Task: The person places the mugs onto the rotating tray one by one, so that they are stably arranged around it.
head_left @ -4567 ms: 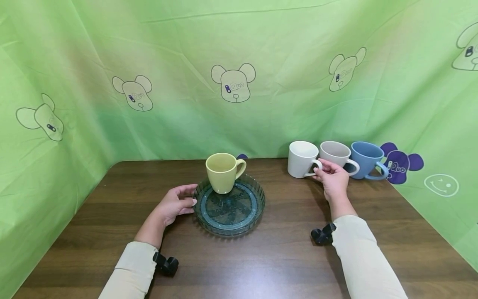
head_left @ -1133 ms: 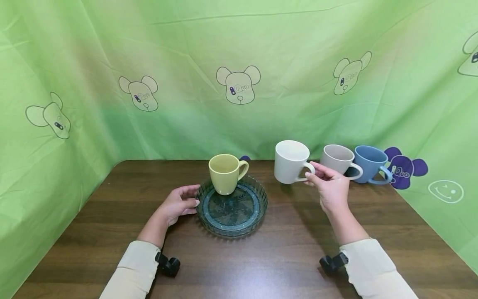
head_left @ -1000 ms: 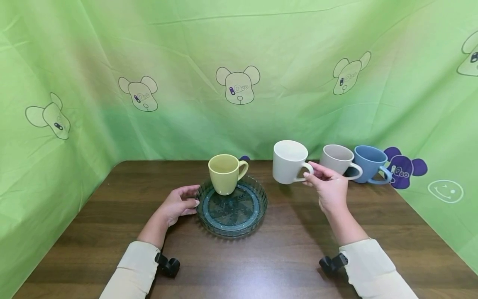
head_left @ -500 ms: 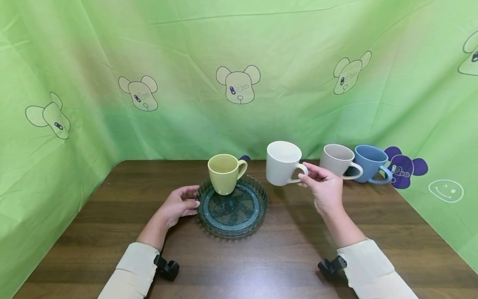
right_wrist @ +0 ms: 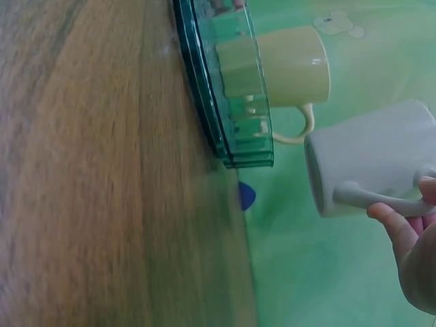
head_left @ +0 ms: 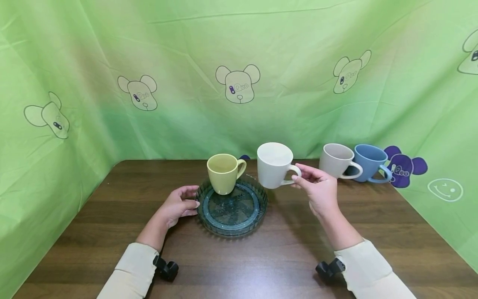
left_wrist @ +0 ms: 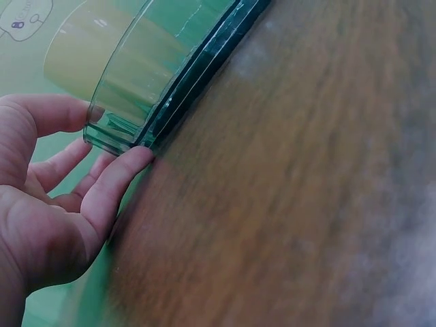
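Note:
My right hand (head_left: 317,187) pinches the handle of a white mug (head_left: 274,166) and holds it up off the table, beside the round dish's right back rim. In the right wrist view the white mug (right_wrist: 375,157) hangs clear of the wood, its base facing the dish. My left hand (head_left: 179,205) grips the left edge of the ridged, see-through dark green dish (head_left: 231,232). Seen from the left wrist, thumb and index finger sit at the wall of the dish (left_wrist: 129,102). A yellow mug (head_left: 223,176) stands upright inside the dish, toward its back, handle to the right.
A grey mug (head_left: 335,160) and a blue mug (head_left: 367,160) stand side by side at the table's back right, handles to the right. Behind the brown wooden table (head_left: 239,265) hangs a green cloth (head_left: 179,124) with bear-head prints.
My right hand has lifted the white mug from beside the grey one and carried it left to the dish's edge. My left hand, the dish and the yellow mug have stayed in place.

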A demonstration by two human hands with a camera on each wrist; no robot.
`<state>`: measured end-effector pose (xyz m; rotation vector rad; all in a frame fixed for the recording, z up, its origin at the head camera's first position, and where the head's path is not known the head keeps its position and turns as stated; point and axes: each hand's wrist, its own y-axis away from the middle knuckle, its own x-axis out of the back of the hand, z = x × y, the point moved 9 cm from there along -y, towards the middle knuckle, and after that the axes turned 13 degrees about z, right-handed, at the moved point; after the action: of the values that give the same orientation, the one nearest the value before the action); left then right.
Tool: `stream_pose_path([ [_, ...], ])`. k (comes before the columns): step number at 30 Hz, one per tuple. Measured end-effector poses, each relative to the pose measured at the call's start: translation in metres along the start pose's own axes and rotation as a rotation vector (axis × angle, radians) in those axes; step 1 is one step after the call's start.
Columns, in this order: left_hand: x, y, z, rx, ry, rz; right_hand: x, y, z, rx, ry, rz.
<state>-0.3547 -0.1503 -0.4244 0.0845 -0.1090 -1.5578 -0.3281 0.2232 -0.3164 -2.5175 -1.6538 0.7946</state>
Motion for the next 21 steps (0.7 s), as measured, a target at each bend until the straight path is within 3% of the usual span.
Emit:
stream_pose_path([
  [21, 0.000, 0.001, -0.002, 0.002, 0.012, -0.001, -0.015, 0.015, 0.003, -0.012, 0.067, -0.025],
])
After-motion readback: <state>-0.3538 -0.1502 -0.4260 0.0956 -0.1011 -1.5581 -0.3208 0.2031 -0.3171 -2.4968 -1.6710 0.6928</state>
